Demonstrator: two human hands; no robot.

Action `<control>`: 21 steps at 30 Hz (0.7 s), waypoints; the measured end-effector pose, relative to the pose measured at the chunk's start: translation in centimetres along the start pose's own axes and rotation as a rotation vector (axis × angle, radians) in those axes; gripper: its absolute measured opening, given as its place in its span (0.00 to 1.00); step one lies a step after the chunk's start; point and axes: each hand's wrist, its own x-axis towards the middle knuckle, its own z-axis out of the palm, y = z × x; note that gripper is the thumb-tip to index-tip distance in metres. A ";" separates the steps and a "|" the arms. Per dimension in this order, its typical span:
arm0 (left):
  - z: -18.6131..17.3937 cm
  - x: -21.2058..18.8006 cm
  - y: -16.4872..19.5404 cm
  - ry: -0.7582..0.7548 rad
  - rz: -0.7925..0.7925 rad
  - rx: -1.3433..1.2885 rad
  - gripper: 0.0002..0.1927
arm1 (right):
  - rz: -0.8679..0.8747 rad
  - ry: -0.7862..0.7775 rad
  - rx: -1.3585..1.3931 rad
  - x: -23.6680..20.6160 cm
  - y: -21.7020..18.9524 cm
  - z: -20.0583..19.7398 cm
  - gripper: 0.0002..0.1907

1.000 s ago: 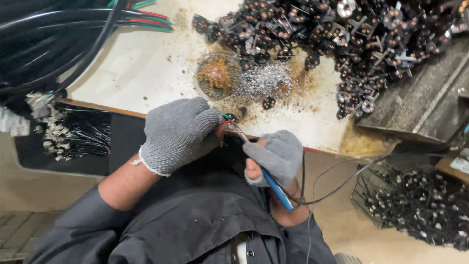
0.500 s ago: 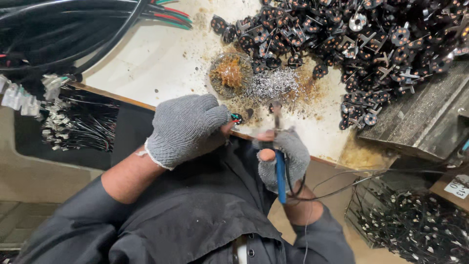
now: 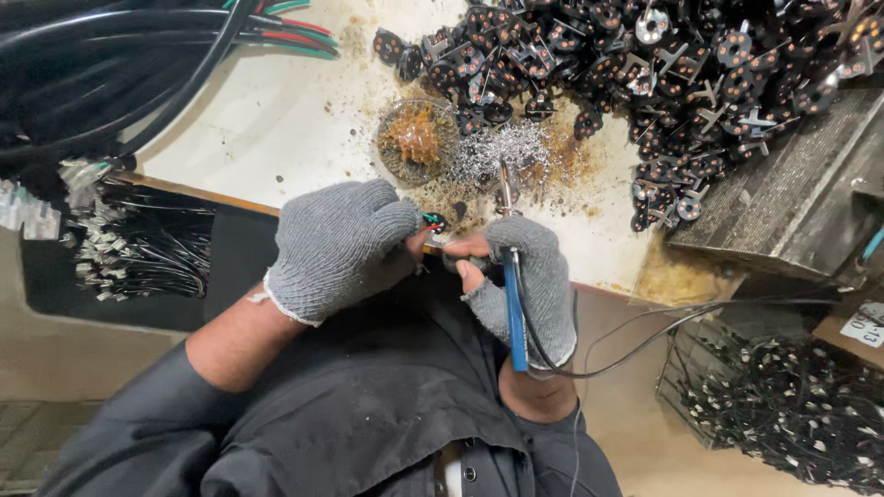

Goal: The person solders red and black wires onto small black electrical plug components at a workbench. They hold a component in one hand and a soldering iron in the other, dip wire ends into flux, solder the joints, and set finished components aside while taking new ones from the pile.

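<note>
Both my hands wear grey knit gloves and meet at the near edge of a stained white bench top [image 3: 276,129]. My left hand [image 3: 336,244] pinches a small black part with thin coloured wires [image 3: 435,222] at its fingertips. My right hand [image 3: 527,276] grips a blue-handled soldering iron [image 3: 513,308]; its metal tip [image 3: 505,184] points away from me over the bench, beside a heap of silvery solder bits [image 3: 497,147]. The iron's black cord trails off to the right.
A round tin of brown flux [image 3: 414,138] sits by the solder. A big heap of small black round parts [image 3: 663,64] covers the far right. Thick black cables [image 3: 110,64] lie far left. Bins of wired parts stand at left [image 3: 138,244] and lower right [image 3: 792,405].
My right hand has turned the iron from slanting down-right to pointing straight away from me, tip now over the bench near the solder. My left hand has stayed at the small part.
</note>
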 end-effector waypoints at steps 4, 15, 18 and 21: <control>-1.0 0.5 -1.9 -0.001 -0.018 -0.016 0.10 | -0.008 -0.006 0.109 2.4 -0.9 1.3 0.17; -2.6 0.5 -4.3 0.004 -0.007 0.003 0.09 | 0.067 0.359 0.407 4.8 -3.1 6.6 0.23; -2.4 1.0 -5.0 0.014 0.007 -0.011 0.09 | 0.068 0.254 0.198 5.4 -3.4 6.2 0.17; -2.2 1.6 -5.1 0.012 0.010 -0.053 0.10 | 0.158 0.173 0.083 5.9 -3.2 5.6 0.09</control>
